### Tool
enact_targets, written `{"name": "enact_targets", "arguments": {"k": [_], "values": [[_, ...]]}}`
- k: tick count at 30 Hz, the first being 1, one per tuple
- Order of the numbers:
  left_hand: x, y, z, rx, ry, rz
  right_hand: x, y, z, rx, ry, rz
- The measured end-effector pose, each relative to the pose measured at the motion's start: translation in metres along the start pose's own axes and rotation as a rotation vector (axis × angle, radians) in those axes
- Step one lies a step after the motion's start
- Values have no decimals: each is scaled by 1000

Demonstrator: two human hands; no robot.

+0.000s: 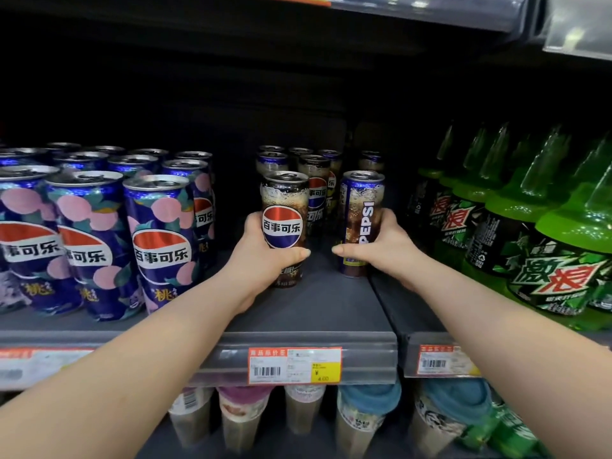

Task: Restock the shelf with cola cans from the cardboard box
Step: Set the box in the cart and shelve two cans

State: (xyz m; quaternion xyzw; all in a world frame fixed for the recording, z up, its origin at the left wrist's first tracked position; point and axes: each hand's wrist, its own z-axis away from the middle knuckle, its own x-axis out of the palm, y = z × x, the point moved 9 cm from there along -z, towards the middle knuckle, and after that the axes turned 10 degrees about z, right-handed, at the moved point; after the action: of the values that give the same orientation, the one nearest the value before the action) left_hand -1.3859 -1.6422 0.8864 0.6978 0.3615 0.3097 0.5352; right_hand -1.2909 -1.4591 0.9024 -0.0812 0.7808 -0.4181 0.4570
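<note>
Aluminium, thin-walled and, I'd judge, full: these cans should be weighty, stiff, slick on the print and easy to dent, so I take each round the lower middle without squeezing. My left grip (265,260) wraps the logo can (284,207), thumb across its front; I can't tell whether its base touches the shelf (324,309). My right grip (389,250) curls round the PEPSI can (361,210), which stands on the shelf before the cola rows. No cardboard box in view.
</note>
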Motion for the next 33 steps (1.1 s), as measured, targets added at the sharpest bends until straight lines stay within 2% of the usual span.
{"name": "enact_targets", "arguments": {"k": [3,7,10,14,18,33], "values": [[-1,-2,0,-2,1,2,6,3,-1,-1,-144,-58],[-1,-2,0,-4,15,-7,0,1,-2,-20,-94,8],[0,-1,-1,-7,5,-8,10,2,1,-21,-203,-32],[2,1,-3,-8,0,-20,5,3,0,-34,-161,11],[2,-1,-4,-19,6,-27,11,4,2,-43,-255,-35],[7,0,-16,-43,8,13,3,0,-40,-14,-46,-21]]}}
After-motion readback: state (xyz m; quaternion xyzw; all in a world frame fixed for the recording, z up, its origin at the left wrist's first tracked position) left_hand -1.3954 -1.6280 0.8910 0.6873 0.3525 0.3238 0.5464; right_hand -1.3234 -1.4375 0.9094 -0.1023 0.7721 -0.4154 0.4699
